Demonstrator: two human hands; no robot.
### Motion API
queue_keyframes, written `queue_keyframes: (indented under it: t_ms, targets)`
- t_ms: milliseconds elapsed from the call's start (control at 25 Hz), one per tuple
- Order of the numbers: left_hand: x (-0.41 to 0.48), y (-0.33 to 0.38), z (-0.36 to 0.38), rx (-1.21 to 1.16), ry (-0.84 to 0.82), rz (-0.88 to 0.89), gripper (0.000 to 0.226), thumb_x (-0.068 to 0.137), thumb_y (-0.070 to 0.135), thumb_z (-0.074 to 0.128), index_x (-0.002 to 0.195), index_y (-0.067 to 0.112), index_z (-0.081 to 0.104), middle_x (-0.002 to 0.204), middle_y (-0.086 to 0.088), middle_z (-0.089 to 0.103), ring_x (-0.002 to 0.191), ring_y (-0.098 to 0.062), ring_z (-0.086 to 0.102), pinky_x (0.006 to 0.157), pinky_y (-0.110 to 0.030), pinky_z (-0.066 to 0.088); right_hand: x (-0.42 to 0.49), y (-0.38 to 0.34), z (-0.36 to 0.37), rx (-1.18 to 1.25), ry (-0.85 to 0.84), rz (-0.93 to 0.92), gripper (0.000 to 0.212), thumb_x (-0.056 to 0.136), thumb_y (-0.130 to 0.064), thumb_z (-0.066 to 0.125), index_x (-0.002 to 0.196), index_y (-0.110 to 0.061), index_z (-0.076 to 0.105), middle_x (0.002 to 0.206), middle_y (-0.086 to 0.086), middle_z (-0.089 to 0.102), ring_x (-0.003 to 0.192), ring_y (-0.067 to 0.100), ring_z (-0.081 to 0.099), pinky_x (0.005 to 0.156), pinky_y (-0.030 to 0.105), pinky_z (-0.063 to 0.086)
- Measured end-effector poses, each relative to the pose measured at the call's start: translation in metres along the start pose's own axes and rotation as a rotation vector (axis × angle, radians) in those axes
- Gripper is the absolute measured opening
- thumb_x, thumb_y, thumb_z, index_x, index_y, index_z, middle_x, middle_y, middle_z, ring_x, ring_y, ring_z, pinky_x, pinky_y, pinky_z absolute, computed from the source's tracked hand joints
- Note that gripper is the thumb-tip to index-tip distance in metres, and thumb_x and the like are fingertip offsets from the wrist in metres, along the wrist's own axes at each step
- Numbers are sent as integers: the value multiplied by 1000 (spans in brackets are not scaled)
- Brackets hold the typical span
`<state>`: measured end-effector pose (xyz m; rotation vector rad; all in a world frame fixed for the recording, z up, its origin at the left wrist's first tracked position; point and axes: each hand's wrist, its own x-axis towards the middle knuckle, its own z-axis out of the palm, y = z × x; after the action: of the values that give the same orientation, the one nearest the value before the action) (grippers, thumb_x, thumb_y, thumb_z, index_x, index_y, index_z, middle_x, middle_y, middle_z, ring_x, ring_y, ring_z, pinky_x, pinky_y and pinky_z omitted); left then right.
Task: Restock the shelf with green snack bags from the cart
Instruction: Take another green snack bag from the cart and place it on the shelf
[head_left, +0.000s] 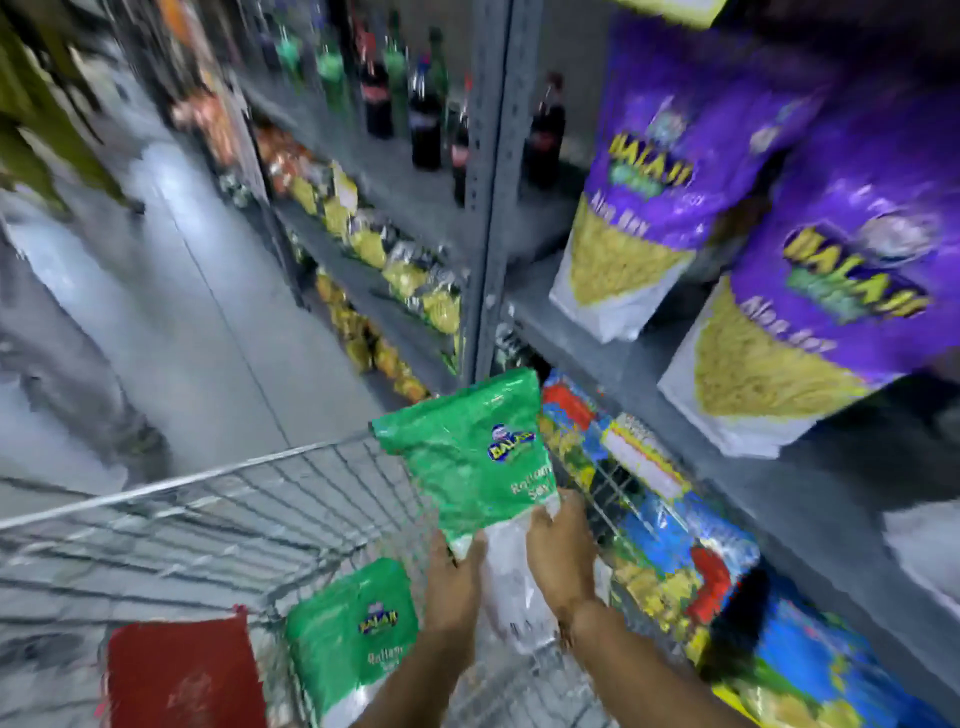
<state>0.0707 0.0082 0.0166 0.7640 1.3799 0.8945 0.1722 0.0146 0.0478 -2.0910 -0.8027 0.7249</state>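
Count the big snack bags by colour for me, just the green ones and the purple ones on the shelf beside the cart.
Green bags: 2, one held in both hands, one in the cart
Purple bags: 2, and, on the shelf
Total: 4

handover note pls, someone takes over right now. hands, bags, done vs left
Left hand and right hand: both grip the bottom end of one green snack bag, lifted above the cart.
Second green bag lies in the cart beside a red item.
Shelf on the right holds purple bags; no green bag visible there.
Done: one bag picked up.
Left: shelve it, then the second one.
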Motion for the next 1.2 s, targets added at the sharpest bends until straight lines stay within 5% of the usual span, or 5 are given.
queue_keyframes:
  t_ms: [280, 640, 880, 1080, 1200]
  targets:
    - [-136, 117, 65, 157, -318, 660, 29, 78, 28, 63, 105, 21, 55, 104, -3, 65, 89, 2, 61, 82, -14, 47, -83, -53, -183, 564, 342, -351, 19, 96, -12, 37, 105, 0, 49, 82, -3, 50, 81, 9, 45, 76, 19, 34]
    - [-301, 67, 272, 389, -962, 818, 23, 78, 15, 67, 99, 19, 57, 91, 6, 66, 77, 19, 56, 74, -4, 43, -141, 78, -398, 814, 1100, -203, 32, 93, -31, 37, 118, -12, 42, 106, 8, 50, 94, 15, 47, 63, -1, 37]
    - [-327, 10, 363, 547, -950, 575, 63, 73, 49, 61, 109, -2, 53, 119, -29, 58, 110, -34, 57, 90, -40, 44, -101, 156, -465, 377, 1062, 222, 67, 71, -52, 31, 116, -12, 60, 114, 30, 58, 104, 43, 56, 90, 43, 45]
    - [-330, -7, 354, 378, -1000, 448, 67, 76, 75, 34, 45, 18, 51, 55, -6, 59, 63, -22, 59, 80, -44, 46, -60, 222, -507, 965, 809, 151, 77, 71, -62, 59, 133, -20, 44, 142, 8, 47, 128, 29, 46, 110, 51, 37]
    - [-324, 1, 366, 329, -895, 618, 45, 75, 64, 53, 70, 19, 54, 70, -2, 58, 73, -14, 57, 75, -40, 43, -93, 207, -515, 1125, 976, 216, 65, 79, -62, 51, 125, -16, 51, 135, 4, 50, 123, 22, 46, 111, 42, 32]
